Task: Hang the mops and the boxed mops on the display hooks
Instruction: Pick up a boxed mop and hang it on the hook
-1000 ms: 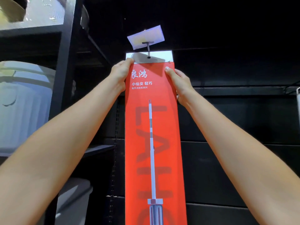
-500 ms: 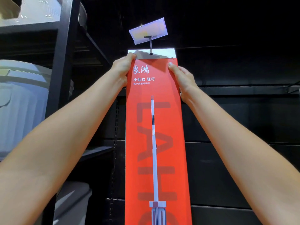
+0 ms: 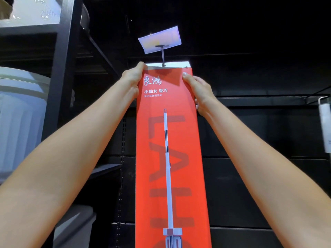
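A tall red mop box with a printed mop and white lettering stands upright against the black display wall. Its white top flap sits at the black display hook, which carries a pale price tag holder at its tip. My left hand grips the box's upper left corner. The upper right edge is held by my right hand, thumb on the front face. Whether the flap is fully on the hook is hidden.
A black shelving unit stands at the left with large pale plastic bins on it and another bin lower down. A white object hangs at the far right on the black wall.
The box has shifted slightly right and up in view, its flap closer under the hook. Both hands keep the same grip at the top corners.
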Available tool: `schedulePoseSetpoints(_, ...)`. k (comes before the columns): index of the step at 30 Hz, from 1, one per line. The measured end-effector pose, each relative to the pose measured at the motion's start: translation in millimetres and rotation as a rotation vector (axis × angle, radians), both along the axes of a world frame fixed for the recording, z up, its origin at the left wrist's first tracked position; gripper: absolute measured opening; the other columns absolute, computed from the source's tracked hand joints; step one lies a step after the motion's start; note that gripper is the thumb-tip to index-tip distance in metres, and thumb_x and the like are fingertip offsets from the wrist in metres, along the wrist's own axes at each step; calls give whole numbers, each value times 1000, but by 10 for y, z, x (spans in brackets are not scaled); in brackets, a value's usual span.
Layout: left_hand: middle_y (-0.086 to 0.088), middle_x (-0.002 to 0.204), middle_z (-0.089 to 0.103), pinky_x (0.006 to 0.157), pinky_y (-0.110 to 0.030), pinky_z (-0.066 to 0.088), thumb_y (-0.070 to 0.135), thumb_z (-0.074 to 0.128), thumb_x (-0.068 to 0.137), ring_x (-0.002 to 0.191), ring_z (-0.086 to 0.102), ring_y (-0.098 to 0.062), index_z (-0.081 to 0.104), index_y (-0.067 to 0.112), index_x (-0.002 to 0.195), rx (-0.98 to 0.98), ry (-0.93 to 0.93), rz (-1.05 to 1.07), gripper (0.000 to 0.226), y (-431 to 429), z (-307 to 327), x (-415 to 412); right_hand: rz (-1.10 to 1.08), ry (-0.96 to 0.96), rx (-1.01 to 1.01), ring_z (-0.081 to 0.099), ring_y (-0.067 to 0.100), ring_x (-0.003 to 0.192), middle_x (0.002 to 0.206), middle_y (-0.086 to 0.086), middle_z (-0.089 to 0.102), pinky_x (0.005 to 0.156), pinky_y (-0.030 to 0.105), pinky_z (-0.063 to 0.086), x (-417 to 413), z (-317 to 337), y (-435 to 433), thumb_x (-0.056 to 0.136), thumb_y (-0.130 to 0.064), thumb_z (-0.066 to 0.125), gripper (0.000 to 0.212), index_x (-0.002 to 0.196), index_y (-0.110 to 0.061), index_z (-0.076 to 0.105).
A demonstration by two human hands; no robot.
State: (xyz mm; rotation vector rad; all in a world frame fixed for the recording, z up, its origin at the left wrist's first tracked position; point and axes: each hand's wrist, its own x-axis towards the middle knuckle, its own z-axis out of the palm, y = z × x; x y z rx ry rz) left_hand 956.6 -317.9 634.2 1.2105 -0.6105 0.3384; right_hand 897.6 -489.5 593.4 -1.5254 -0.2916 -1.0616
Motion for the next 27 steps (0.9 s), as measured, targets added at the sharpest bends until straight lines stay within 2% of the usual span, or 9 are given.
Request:
schedulePoseSetpoints(2,-2,52,65,59,-27,55,30,59,90,54,62,-17,57,13,78,-13,-7,-17,21,-15,-29,53,-15,1,-8,66,19,93,106,-2,69,74,32,52,37,-13,-6,85,-50,65,38,115,-27,61)
schedulePoseSetpoints(6,-5,72,67,51,-25,55,31,58,93,58,65,-17,58,15,84,10,-49,-27,18,-47,-126,201,-22,13,-23,67,22,96,102,0,70,90,44,53,172,-64,-66,86,-49,63,33,109,-26,60)
schedulePoseSetpoints(10,-3,78,67,66,-32,58,37,58,94,66,66,-17,59,17,85,33,-100,-51,23,-82,-267,436,-10,13,-1,68,19,87,98,0,71,90,46,54,362,-178,-118,87,-44,65,31,109,-23,63)
schedulePoseSetpoints(14,-1,75,66,78,-37,56,45,59,91,68,64,-17,56,18,78,16,-152,-85,30,-101,-332,606,27,-6,35,67,23,100,111,5,70,93,46,54,501,-207,-145,86,-41,67,35,114,-19,64)
schedulePoseSetpoints(17,1,85,69,84,-37,55,50,57,90,77,67,-15,60,17,96,66,-206,-18,34,-138,-445,708,73,-27,49,67,23,101,113,8,69,93,42,54,587,-254,-169,89,-36,65,24,107,-20,63)
schedulePoseSetpoints(20,-3,102,69,82,-37,57,47,59,90,88,68,-17,54,8,125,60,-245,-47,52,-151,-637,787,58,-37,19,67,20,102,115,5,68,91,40,55,641,-311,-201,89,-44,63,38,118,-19,61)
schedulePoseSetpoints(23,-3,114,69,85,-40,57,52,64,85,96,69,-20,52,16,130,106,-221,-61,59,-100,-856,820,50,-41,-29,66,17,104,120,2,67,94,38,54,647,-392,-218,87,-46,64,44,123,-21,60)
schedulePoseSetpoints(25,-4,121,66,88,-41,55,54,65,82,97,68,-18,50,20,133,164,-216,-53,63,-62,-1079,838,81,-12,-74,67,17,103,118,2,68,95,39,53,647,-547,-228,89,-40,64,34,118,-23,59)
schedulePoseSetpoints(27,-4,122,66,82,-37,57,53,63,84,92,69,-15,46,21,136,198,-187,-89,64,-24,-1372,802,137,54,-94,68,18,102,117,2,69,96,41,53,637,-793,-245,89,-39,65,32,117,-25,58)
